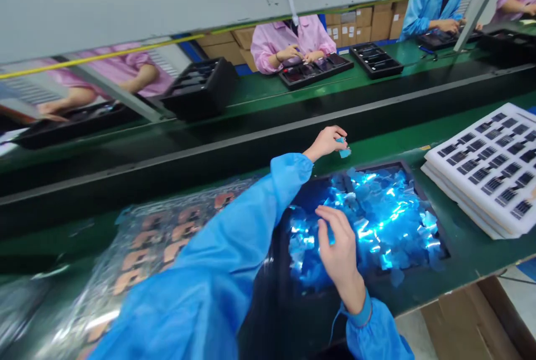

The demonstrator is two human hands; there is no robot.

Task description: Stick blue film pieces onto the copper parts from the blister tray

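My left hand [329, 141] is stretched out beyond the far edge of a black tray [443, 245], its fingers closed on a small piece of blue film [344, 151]. Loose pieces of shiny blue film [387, 215] fill much of that tray and spill a little over its rim. Over the tray's near left part hovers my right hand [341, 243], fingers extended and thumb apart, with nothing visible in it. Whether its fingertips touch the film below, I cannot tell.
Left of my arm lies a clear plastic tray [138, 243] with copper-coloured parts. White foam trays [489, 164] holding dark flat parts are stacked at right. A black conveyor channel [234, 150] runs behind. Across it, co-workers in pink [268, 42] and blue handle black trays [316, 71].
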